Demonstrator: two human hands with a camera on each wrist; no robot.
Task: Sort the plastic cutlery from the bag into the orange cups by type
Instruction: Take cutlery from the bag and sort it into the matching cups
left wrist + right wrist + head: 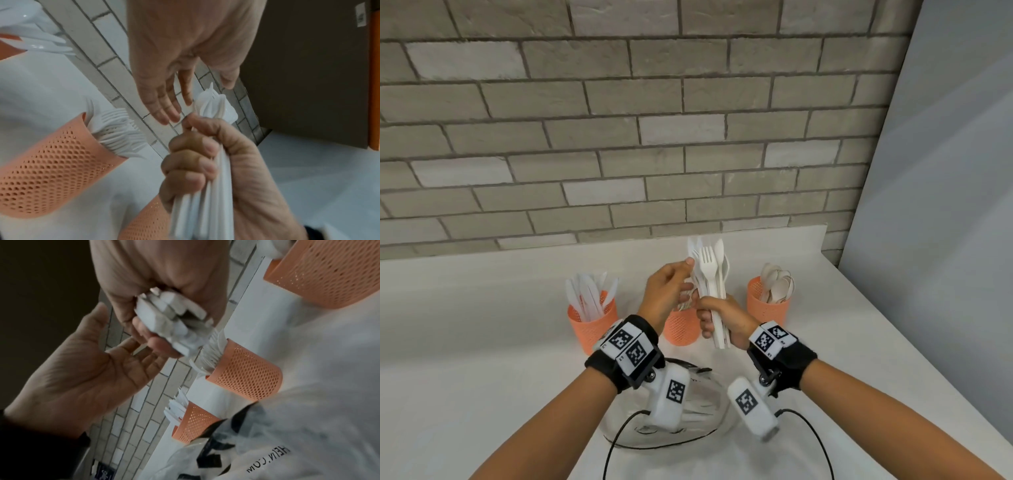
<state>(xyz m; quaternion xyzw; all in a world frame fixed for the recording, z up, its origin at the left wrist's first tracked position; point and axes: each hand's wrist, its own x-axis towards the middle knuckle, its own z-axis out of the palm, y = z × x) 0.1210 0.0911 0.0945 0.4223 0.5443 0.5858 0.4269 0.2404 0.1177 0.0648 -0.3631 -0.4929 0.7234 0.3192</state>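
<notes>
My right hand (710,317) grips an upright bundle of white plastic cutlery (710,270) by the handles, above the middle cup. Forks, knives and a spoon fan out at the top. My left hand (681,277) is beside the bundle with fingers straight and its thumb against the outer pieces. In the left wrist view its fingers (164,107) are spread next to the fork heads (213,104). Three orange mesh cups stand in a row: knives (592,318), forks (681,329) partly hidden by my hands, and spoons (768,303). The handle ends (170,318) show in the right wrist view.
A clear plastic bag (698,407) with black print lies crumpled on the white counter (482,342) below my wrists. A grey brick wall (619,137) backs the counter. A grey panel (945,240) borders it on the right. Black cables trail from both wrist cameras.
</notes>
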